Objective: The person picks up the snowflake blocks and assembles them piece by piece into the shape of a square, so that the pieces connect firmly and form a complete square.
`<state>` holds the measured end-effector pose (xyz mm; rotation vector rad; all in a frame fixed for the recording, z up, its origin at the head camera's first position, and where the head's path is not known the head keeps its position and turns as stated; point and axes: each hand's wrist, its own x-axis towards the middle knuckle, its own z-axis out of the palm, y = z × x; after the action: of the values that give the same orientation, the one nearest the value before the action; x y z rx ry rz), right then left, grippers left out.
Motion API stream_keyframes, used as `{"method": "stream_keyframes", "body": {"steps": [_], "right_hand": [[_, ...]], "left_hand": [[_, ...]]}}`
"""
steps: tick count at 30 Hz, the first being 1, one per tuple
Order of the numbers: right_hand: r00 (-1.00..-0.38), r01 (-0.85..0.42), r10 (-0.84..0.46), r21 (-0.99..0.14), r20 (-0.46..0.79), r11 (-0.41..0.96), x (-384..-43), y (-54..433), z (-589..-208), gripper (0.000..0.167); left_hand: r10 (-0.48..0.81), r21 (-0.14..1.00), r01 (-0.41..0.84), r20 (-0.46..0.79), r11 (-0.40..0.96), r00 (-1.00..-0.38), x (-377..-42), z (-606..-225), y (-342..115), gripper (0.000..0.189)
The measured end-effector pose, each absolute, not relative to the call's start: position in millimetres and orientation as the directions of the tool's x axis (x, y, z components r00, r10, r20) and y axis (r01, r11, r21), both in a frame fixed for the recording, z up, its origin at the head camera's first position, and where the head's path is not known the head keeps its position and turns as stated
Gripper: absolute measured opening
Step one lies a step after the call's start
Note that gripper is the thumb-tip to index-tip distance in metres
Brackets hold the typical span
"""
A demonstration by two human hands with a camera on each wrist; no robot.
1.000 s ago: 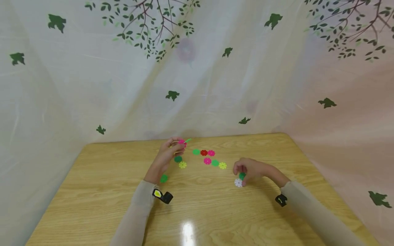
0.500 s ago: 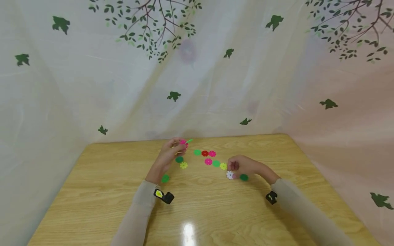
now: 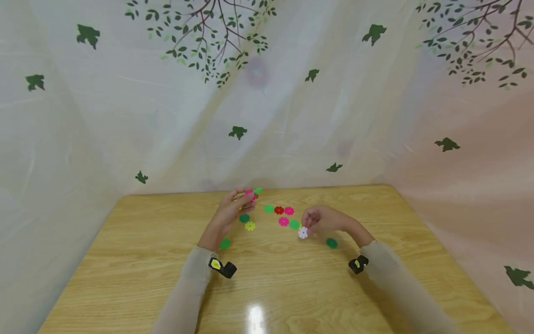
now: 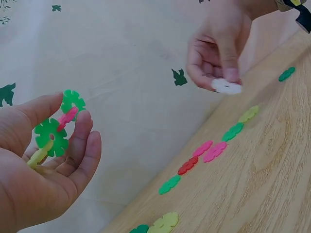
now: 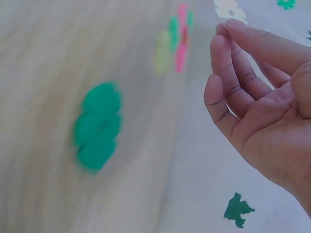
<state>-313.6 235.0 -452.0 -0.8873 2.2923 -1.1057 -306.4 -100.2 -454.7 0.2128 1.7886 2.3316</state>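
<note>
White flower disc (image 3: pixel 303 233) pinched by right grip (image 3: pixel 327 219) above bench (image 3: pixel 288 269); linked green, pink, yellow discs (image 4: pixel 44 129) pinched by left grip (image 3: pixel 228 208).

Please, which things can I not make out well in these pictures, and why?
Head view: joined flowers, partly hidden by the left hand; a yellow flower, mostly covered by the right hand and white flower.
Left wrist view: a dark green flower, cut off by the bottom edge.
Right wrist view: the nearest green flower, blurred; the white flower, cut off by the top edge.
</note>
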Motion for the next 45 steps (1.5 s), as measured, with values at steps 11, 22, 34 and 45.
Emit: {"method": "stream_keyframes", "body": {"steps": [11,22,34,45], "right_hand": [[-0.837,-0.300,-0.540,-0.903,0.093,0.309,-323,188,-425,0.026],[-0.920,-0.275,-0.321,-0.953,0.224,0.124,-322,148,-422,0.027],[-0.899,-0.318,-0.359,-0.938,0.251,0.138,-319,137,-427,0.026],[-0.894,-0.341,-0.348,-0.933,0.283,0.118,-320,135,-430,0.025]], "left_hand": [[0.218,0.967,-0.055,0.000,-0.247,-0.976,-306,-456,-98,0.019],[0.227,0.985,-0.018,0.022,-0.173,-0.974,-305,-456,-94,0.026],[0.274,0.992,-0.002,0.032,-0.124,-0.961,-304,-456,-93,0.032],[0.249,0.994,-0.020,0.008,-0.110,-0.968,-305,-455,-91,0.035]]}}
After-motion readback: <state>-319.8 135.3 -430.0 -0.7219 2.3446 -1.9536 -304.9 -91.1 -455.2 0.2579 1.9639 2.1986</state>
